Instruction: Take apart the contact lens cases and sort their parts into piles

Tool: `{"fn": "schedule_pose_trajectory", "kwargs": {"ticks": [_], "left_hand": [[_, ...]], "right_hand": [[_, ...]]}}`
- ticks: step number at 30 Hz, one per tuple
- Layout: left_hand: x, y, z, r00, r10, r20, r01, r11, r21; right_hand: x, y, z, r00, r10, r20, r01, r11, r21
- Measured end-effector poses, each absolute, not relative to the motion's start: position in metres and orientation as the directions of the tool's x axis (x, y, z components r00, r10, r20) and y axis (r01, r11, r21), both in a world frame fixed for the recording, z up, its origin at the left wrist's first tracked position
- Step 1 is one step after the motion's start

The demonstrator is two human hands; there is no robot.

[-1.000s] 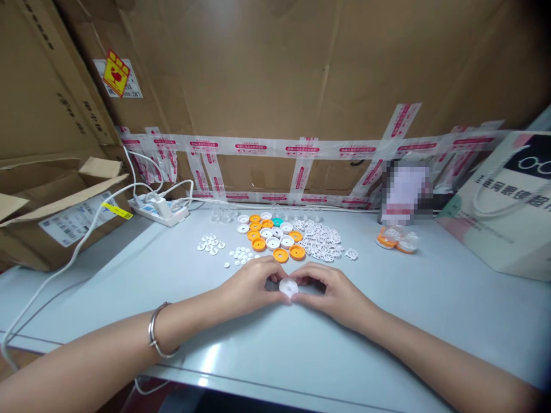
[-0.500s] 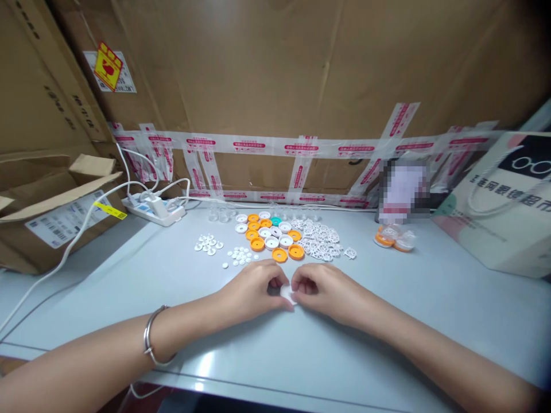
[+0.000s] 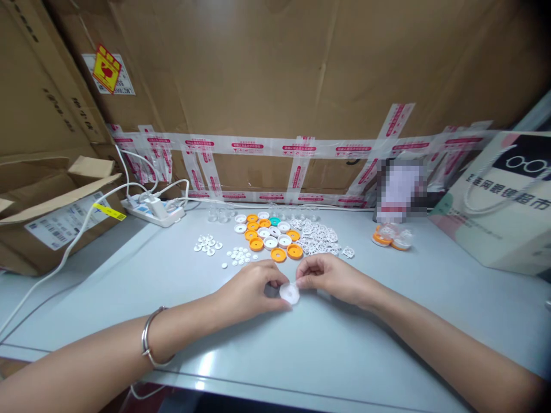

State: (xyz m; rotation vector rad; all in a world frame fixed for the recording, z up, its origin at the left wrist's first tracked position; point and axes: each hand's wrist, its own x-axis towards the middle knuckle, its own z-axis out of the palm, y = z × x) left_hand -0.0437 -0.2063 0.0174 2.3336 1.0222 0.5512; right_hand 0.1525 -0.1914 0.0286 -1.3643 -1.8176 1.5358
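I have the left hand [image 3: 253,287] pinching a white disc [image 3: 289,293] at its fingertips, thumb along the near edge and bent fingers at the far edge, so the disc sits just off the right end of that hand with its round face showing to me. My right hand [image 3: 338,278] is at the other side: its thumb and fingertips come close together at the disc's upper right edge, and I cannot tell whether they pinch the rim or only lie against it. The disc is between the two hands, above the bench [image 3: 344,344]. Beyond the fingertips I see orange and white round caps [image 3: 256,245]; white lattice pieces [image 3: 321,238] lie just beyond the right hand, and small white buttons [image 3: 241,256] beyond the left hand's knuckles.
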Motion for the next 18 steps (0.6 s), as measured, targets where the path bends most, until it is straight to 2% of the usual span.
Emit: {"fn": "schedule_pose_trajectory", "kwargs": {"ticks": [3, 9, 15, 18], "left_hand": [[-0.045, -0.206, 0.023, 0.625, 0.753, 0.205, 0.511, -0.594, 0.622], [-0.041, -0.205, 0.024, 0.472, 0.817, 0.331, 0.410, -0.536, 0.738], [-0.037, -0.198, 0.023, 0.416, 0.876, 0.242, 0.433, -0.425, 0.795], [-0.051, -0.190, 0.036, 0.431, 0.885, 0.179, 0.497, -0.398, 0.771]], "right_hand": [[0.157, -0.189, 0.028, -0.441, 0.849, -0.290, 0.298, -0.166, -0.940], [0.153, -0.192, 0.025, -0.429, 0.866, -0.255, 0.100, -0.235, -0.967], [0.145, -0.198, 0.025, -0.389, 0.891, -0.236, 0.047, -0.236, -0.971], [0.148, -0.196, 0.027, -0.329, 0.929, -0.171, 0.132, -0.134, -0.982]]}}
